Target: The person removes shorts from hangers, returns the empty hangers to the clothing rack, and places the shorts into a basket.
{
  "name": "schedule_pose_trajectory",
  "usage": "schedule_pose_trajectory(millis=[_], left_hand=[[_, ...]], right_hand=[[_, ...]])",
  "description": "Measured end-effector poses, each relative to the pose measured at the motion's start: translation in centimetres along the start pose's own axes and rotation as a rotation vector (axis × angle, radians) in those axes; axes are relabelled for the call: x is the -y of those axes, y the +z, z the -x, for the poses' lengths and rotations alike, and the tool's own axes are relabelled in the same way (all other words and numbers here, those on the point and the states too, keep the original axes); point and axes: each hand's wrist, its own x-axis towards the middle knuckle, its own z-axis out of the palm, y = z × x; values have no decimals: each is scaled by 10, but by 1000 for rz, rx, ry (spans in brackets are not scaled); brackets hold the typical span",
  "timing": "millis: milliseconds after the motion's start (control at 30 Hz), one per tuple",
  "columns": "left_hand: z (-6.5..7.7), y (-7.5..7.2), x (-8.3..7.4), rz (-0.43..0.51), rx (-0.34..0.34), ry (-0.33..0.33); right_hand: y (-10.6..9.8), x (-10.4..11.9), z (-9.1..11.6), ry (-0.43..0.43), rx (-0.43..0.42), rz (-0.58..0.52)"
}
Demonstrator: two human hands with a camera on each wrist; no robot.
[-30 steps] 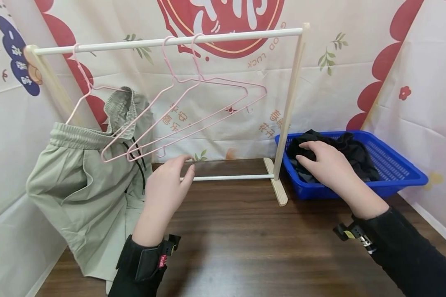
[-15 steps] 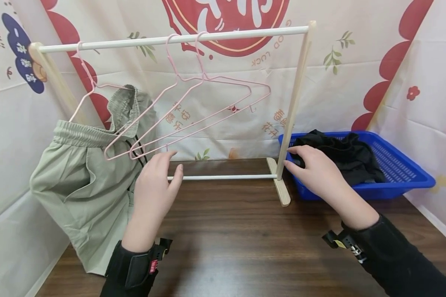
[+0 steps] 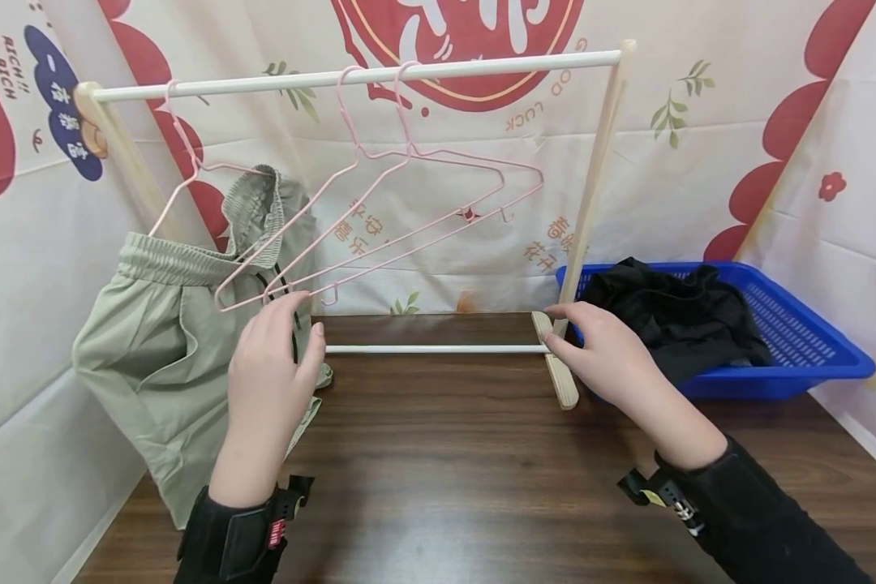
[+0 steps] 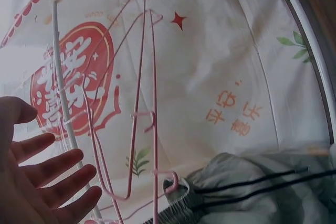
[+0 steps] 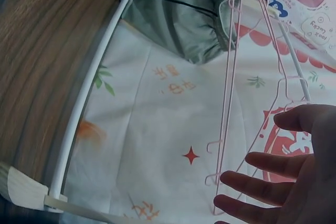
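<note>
My left hand (image 3: pixel 270 381) hovers with loosely spread fingers just in front of grey-green drawstring pants (image 3: pixel 164 332). The pants hang at the rack's left end, their waistband on a pink hanger (image 3: pixel 195 162). Two bare pink hangers (image 3: pixel 409 148) hang from the white rail (image 3: pixel 489 68), their left corners close to the left fingertips. My right hand (image 3: pixel 606 349), also relaxed and holding nothing, is near the foot of the rack's right post (image 3: pixel 594 178). The left wrist view shows the left fingers (image 4: pixel 63 163) apart from the hangers; in the right wrist view the right fingers (image 5: pixel 257 182) are spread.
A blue basket (image 3: pixel 825 369) with a crumpled black garment (image 3: pixel 675 316) in it stands right of the rack. The rack's wooden foot (image 3: pixel 562 377) rests on the brown wood-grain table (image 3: pixel 438 487). Printed cloth (image 3: pixel 453 186) forms the back and side walls.
Both hands have moved left: the right one away from the basket to the post's foot, the left one toward the pants. The view has shifted slightly left. Hangers and clothes stay as they were.
</note>
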Motion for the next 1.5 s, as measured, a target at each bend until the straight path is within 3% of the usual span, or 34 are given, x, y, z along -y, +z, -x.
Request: schedule_pose_trajectory(millis=[300, 400, 733, 1067, 1400, 1500], left_hand=[[-2, -15, 19, -27, -98, 18], [-3, -20, 26, -27, -118, -4], [-10, -42, 51, -55, -110, -140], [-19, -48, 63, -117, -87, -132], [-32, -51, 66, -234, -99, -150], [-37, -53, 67, -254, -73, -159]], right_hand=[[9, 7, 5, -14, 8, -25], [10, 9, 6, -16, 3, -29], [11, 13, 8, -17, -12, -34], [13, 17, 10, -14, 5, -73], [16, 22, 11, -27, 2, -84], [17, 21, 12, -32, -3, -90]])
